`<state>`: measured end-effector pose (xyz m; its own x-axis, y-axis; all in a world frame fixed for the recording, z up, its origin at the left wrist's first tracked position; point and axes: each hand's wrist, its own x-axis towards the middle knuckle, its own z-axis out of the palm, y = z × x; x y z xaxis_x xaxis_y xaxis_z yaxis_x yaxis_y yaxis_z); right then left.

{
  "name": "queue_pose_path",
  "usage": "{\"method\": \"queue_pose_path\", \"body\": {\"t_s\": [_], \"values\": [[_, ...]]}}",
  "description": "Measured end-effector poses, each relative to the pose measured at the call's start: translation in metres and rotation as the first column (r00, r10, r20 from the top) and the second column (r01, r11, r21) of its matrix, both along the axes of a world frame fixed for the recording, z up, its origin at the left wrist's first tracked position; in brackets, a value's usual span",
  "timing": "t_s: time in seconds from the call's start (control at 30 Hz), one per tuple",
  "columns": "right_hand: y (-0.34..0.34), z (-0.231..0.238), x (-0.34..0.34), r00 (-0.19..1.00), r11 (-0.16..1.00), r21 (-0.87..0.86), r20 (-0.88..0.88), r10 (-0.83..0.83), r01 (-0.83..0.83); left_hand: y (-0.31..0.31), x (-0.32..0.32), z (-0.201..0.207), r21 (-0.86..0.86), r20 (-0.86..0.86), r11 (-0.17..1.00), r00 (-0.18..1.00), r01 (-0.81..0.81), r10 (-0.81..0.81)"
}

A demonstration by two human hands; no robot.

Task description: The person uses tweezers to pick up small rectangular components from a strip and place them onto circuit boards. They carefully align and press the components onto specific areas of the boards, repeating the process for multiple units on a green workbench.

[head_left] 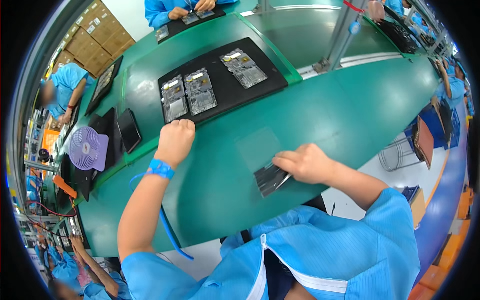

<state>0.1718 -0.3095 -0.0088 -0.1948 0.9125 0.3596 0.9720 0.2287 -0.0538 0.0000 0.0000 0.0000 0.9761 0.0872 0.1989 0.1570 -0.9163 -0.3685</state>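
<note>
Pinches slim metal tweezers in the right hand, with thumb and fingers pressed together, pointing back toward the body over a dark striped sheet on the green tabletop, near its front edge. Just beyond the sheet, a clear film, faint against the green.

Curls the left hand with fingers tucked in, right by the near end of the left board; cannot tell from this angle about any grip on it. Wears a blue wrist strap on that arm, with a blue cord trailing below.

Next to the left board, a middle board; well apart from both, a right board, all on a black mat.

Farther left, a dark flat device and a purple fan. Across the table, a co-worker in blue.
</note>
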Motion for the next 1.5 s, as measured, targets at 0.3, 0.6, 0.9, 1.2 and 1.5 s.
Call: {"method": "queue_pose_path", "body": {"t_s": [0.3, 0.6, 0.9, 1.2, 1.5], "values": [[-0.057, -0.021, 0.003, 0.990, 0.985, 0.139, 0.084, -0.116, 0.103, -0.081, -0.093, -0.010, 0.055, 0.196, 0.988, 0.968, 0.147, -0.155], [0.009, -0.023, -0.018, 0.992, 0.992, 0.047, -0.043, 0.120, -0.118, -0.094, -0.103, 0.003, -0.018, 0.258, 0.937, 0.907, 0.350, -0.334], [-0.018, -0.012, 0.022, 0.913, 0.971, -0.020, -0.335, -0.232, 0.239, -0.167, -0.180, 0.009, -0.889, 0.033, 0.449, 0.990, 0.093, -0.140], [-0.003, -0.025, 0.047, 0.869, 0.888, -0.011, -0.199, -0.453, 0.460, -0.259, -0.291, -0.080, -0.466, -0.597, -0.845, 0.612, 0.263, 0.520], [-0.017, -0.020, 0.051, 0.823, 0.934, -0.079, -0.451, -0.346, 0.349, -0.222, -0.294, -0.142, -0.844, -0.482, -0.215, 0.520, -0.491, 0.705]]}}
